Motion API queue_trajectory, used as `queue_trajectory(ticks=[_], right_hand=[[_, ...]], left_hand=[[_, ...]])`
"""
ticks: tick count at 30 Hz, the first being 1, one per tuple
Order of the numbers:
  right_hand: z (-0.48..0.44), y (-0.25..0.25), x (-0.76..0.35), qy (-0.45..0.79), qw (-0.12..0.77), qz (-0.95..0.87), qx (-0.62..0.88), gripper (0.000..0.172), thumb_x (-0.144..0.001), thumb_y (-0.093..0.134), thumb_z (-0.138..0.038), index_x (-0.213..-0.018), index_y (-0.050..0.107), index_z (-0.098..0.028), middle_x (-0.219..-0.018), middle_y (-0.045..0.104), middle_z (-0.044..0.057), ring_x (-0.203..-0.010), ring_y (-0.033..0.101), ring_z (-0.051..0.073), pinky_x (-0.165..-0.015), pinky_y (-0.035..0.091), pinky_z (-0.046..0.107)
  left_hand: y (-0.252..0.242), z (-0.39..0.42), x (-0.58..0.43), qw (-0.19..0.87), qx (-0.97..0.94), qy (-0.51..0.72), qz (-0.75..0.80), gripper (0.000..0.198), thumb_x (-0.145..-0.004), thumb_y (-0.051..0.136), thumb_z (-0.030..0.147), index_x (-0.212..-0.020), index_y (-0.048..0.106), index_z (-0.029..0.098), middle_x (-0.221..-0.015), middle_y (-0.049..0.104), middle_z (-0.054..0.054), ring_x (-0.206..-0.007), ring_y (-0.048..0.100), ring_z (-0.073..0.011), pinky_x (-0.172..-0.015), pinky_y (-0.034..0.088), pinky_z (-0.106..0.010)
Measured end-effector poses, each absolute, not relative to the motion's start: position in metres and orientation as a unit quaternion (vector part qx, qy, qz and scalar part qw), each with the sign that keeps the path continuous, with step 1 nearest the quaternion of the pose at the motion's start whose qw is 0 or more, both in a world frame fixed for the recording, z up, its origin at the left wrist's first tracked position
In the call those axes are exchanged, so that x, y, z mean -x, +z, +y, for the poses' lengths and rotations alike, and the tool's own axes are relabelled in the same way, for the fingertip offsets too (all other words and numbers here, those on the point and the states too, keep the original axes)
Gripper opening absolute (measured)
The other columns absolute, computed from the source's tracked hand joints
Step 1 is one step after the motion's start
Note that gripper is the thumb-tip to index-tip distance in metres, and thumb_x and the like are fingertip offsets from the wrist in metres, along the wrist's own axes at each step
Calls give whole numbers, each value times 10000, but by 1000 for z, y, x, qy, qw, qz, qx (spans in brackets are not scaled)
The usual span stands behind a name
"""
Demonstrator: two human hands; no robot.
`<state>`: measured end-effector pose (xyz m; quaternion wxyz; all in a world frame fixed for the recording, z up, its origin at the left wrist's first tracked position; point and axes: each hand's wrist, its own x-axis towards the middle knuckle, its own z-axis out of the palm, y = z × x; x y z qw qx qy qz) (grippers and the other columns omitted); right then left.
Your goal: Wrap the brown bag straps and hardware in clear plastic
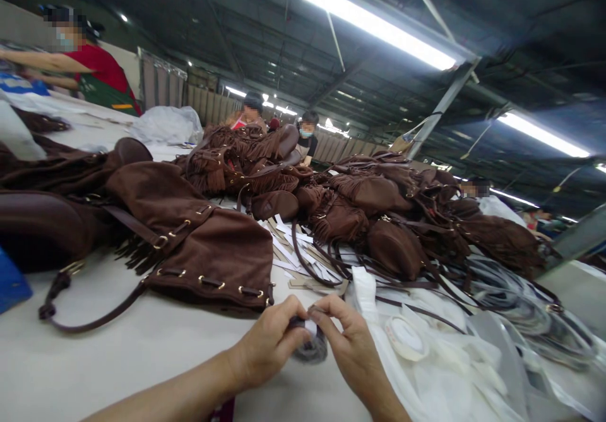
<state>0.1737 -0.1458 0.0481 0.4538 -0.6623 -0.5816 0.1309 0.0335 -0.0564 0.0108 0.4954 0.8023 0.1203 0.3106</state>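
My left hand (265, 349) and my right hand (348, 346) meet low in the middle of the view, just above the white table. Between them is a small dark grey coiled bundle (312, 350) with a strip of white around it. Its exact kind is too blurred to tell. The left thumb and fingers close on its left side, while the right thumb and forefinger pinch at its top right. Just beyond the left hand lies a brown suede bag (227, 251), with gold eyelets and a strap threaded along its opening.
Brown fringed bags (369, 201) lie heaped across the table. White and tan paper strips (284, 245) are scattered behind my hands. To the right are a tape roll (406, 338), white wrapping (454, 371) and coiled clear plastic (511, 302). Co-workers (101, 71) stand around the table.
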Motion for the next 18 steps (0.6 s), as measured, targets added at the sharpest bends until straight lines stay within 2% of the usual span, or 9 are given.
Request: queue_trajectory(ticks=[5,10,13,18], right_hand=[[-154,46,-172,42,402,-659,635,165,-903,480,-180,-791,593,-222,-774,579,8,-760,545,175,-689,403,268],[-162,45,-172,1,358,-716,599,188,-931,432,-158,-880,601,-222,-820,579,32,-799,552,186,-704,438,291],[-169,37,-174,-6,341,-734,587,194,-925,434,-160,-1020,594,-214,-908,580,66,-854,564,204,-731,482,317],[-177,10,-179,-62,359,-735,572,383,-900,445,-96,-1252,507,-233,-1074,565,118,-988,579,225,-818,529,340]], left_hand=[[15,-60,-33,516,-786,303,158,65,-810,526,201,-845,473,188,-741,522,29,-691,463,-130,-664,345,-238],[15,-63,-30,526,-782,287,175,105,-787,527,205,-851,446,191,-755,490,30,-714,450,-136,-655,328,-243],[14,-65,-30,542,-771,285,174,110,-786,482,186,-883,433,192,-772,478,26,-727,445,-138,-666,332,-246],[15,-64,-34,609,-735,260,148,246,-756,509,190,-991,435,184,-823,490,14,-776,451,-139,-708,352,-248]])
